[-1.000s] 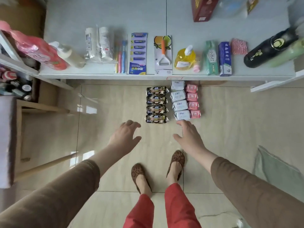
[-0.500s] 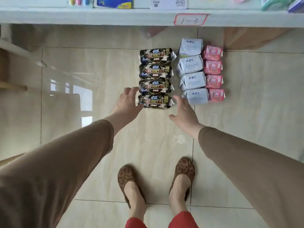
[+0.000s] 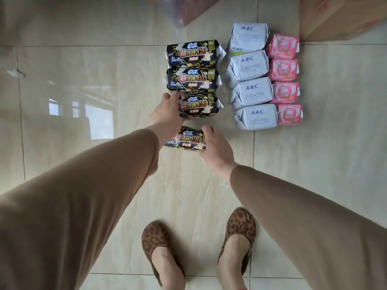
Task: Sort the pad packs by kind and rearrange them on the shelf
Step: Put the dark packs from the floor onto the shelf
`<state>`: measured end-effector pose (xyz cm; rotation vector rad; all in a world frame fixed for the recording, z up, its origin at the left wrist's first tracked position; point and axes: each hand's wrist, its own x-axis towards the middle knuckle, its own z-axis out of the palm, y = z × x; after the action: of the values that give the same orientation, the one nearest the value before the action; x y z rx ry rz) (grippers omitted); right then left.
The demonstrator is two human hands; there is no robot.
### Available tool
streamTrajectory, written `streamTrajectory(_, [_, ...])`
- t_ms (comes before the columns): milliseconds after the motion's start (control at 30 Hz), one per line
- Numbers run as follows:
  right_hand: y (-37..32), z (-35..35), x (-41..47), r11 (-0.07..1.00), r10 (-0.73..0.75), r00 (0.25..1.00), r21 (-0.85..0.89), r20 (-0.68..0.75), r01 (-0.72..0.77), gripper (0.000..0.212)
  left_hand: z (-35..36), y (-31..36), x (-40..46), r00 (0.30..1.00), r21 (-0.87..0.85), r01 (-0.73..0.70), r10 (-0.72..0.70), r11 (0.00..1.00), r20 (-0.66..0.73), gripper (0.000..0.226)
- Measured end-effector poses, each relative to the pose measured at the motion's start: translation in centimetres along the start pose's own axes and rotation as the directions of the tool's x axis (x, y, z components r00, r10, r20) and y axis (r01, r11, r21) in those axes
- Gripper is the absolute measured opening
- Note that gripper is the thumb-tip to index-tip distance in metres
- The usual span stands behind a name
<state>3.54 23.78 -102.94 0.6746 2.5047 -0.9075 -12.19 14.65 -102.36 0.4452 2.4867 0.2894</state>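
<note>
Twelve soft plastic pad packs are laid on the glossy beige tiled floor in three columns: four black gold-printed packs, four pale blue ABC packs just right of them, four small pink packs beyond. The picking-up step is judged begun. The nearest black pack is gripped by the right hand; the third black pack is clasped at its left end by the left hand. Next, both would need lifting to the shelf, which is out of view.
</note>
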Motion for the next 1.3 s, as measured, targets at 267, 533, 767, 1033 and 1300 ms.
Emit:
streamTrajectory(267, [-0.4, -8.9, -8.0, 0.989, 0.005, 0.989, 0.148, 0.146, -0.027, 0.045, -6.9, -1.8, -7.8, 0.998, -0.059, -0.051, 0.053, 0.997, 0.027, 0.045])
streamTrajectory(533, [-10.6, -26.6, -18.8, 0.902, 0.028, 0.999, 0.429, 0.042, -0.044, 0.058, -28.0, 1.1, -20.5, 0.997, -0.266, -0.055, 0.039, 0.962, -0.066, 0.043])
streamTrajectory(767, [-25.3, -45.1, -29.3, 0.639, -0.043, 0.983, 0.752, -0.176, 0.163, 0.067, -49.5, 5.6, -33.8, 0.963, -0.466, -0.169, 0.046, 0.869, -0.264, 0.041])
streamTrajectory(1033, [-35.9, -60.4, -33.9, 0.528, -0.187, 0.900, 0.732, -0.394, 0.430, 0.055, -68.0, 10.5, -39.5, 0.840, -0.292, -0.405, 0.226, 0.867, -0.494, 0.036])
streamTrajectory(1300, [-37.6, -70.5, -27.8, 0.528, -0.195, 0.832, 0.659, -0.519, 0.535, 0.055, -79.2, 18.6, -31.8, 0.758, -0.074, -0.493, 0.386, 0.867, -0.525, 0.041])
